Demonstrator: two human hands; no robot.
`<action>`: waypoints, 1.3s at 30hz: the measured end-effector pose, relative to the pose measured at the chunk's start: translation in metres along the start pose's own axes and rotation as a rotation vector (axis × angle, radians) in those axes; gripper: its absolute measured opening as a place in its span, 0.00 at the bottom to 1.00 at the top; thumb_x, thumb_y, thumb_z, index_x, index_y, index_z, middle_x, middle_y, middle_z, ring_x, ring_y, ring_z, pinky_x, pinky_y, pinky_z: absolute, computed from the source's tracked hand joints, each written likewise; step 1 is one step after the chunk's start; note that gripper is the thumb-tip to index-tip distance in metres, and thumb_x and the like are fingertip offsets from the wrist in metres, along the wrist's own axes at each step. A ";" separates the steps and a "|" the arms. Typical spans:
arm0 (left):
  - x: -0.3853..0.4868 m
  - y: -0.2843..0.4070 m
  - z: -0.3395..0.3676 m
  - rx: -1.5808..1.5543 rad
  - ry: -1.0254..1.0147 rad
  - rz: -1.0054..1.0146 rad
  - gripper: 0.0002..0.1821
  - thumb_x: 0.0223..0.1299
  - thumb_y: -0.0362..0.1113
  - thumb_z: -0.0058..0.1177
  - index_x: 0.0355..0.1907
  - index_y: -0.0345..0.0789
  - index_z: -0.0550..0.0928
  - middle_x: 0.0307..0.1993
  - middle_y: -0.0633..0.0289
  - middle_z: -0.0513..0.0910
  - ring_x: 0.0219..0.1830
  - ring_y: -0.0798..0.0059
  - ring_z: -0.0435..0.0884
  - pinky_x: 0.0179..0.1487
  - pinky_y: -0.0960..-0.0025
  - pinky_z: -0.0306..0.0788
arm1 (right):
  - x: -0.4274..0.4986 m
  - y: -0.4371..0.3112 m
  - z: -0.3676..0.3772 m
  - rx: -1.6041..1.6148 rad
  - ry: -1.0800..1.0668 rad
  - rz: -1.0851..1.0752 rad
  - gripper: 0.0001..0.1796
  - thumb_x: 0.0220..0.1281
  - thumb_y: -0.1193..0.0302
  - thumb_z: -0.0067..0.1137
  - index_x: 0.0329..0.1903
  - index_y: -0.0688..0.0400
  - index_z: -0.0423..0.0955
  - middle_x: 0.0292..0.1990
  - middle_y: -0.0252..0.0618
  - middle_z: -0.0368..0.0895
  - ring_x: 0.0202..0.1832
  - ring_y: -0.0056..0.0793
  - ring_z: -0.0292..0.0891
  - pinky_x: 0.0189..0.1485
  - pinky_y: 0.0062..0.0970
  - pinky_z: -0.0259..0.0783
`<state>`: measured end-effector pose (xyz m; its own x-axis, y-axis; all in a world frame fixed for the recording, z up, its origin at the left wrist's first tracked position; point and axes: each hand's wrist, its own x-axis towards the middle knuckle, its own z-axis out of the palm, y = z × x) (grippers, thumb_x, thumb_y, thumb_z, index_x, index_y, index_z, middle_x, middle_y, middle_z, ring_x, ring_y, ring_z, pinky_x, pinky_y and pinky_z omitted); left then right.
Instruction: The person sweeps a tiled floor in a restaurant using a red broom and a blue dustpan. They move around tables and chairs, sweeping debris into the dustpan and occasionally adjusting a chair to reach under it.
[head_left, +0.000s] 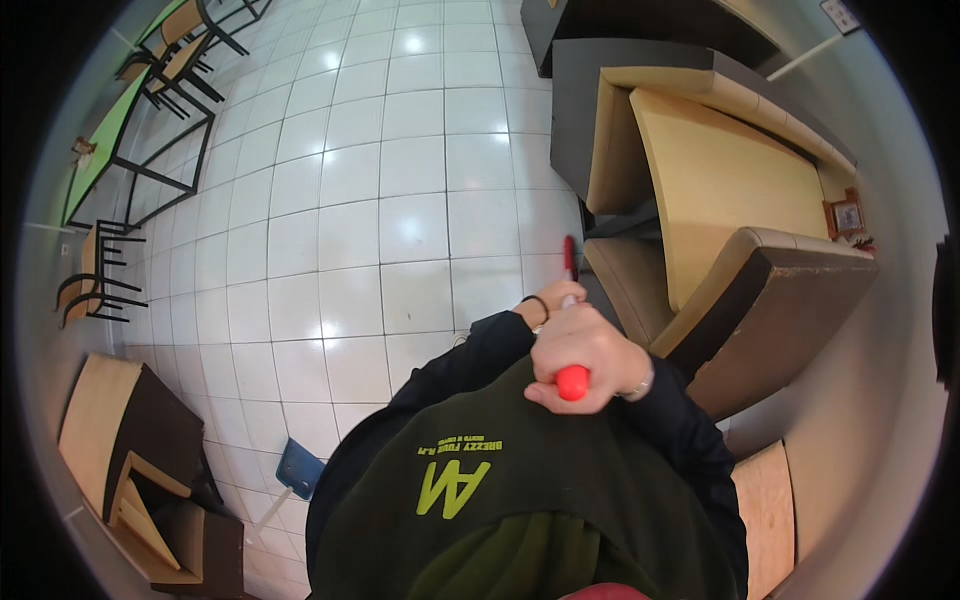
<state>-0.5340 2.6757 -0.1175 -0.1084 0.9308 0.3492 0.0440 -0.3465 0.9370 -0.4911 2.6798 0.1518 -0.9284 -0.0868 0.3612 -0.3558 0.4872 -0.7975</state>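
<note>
Both my hands are around the upright pole of a broom, which I see almost end-on. My right hand is closed near the top, with the red end cap poking out of the fist. Lower on the pole is my left hand, partly covered by the right one; a dark band circles its wrist. Beyond the hands, the red broom head is down by the tiled floor, close to the base of a padded booth bench. Most of the pole is hidden.
At right, a wooden table stands between padded benches, with a small wooden frame at its wall end. A blue dustpan is behind me to the left. Along the left are a green-topped table, chairs and another booth.
</note>
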 end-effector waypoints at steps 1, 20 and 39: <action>-0.010 -0.008 -0.007 0.001 0.031 -0.027 0.14 0.43 0.40 0.54 0.13 0.34 0.70 0.16 0.51 0.71 0.22 0.53 0.71 0.26 0.59 0.63 | 0.006 0.010 0.008 0.066 -0.012 0.020 0.14 0.39 0.76 0.60 0.12 0.53 0.62 0.11 0.31 0.65 0.15 0.31 0.62 0.19 0.24 0.55; 0.068 0.031 -0.038 0.304 -0.204 0.002 0.12 0.44 0.40 0.53 0.14 0.35 0.73 0.19 0.53 0.75 0.25 0.53 0.74 0.29 0.58 0.67 | 0.010 -0.043 -0.098 0.361 0.023 -0.289 0.15 0.44 0.79 0.55 0.11 0.56 0.61 0.10 0.32 0.61 0.10 0.25 0.59 0.13 0.25 0.54; 0.105 -0.071 -0.160 0.700 0.276 -0.650 0.11 0.40 0.43 0.53 0.16 0.37 0.77 0.19 0.51 0.76 0.26 0.50 0.75 0.32 0.56 0.69 | 0.058 0.206 -0.208 0.851 0.092 -0.168 0.16 0.46 0.74 0.57 0.10 0.61 0.63 0.09 0.36 0.63 0.12 0.32 0.63 0.20 0.27 0.61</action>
<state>-0.7073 2.7789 -0.1469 -0.5424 0.8248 -0.1597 0.4605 0.4509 0.7646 -0.5962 2.9554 0.1093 -0.8572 -0.0108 0.5149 -0.4803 -0.3438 -0.8069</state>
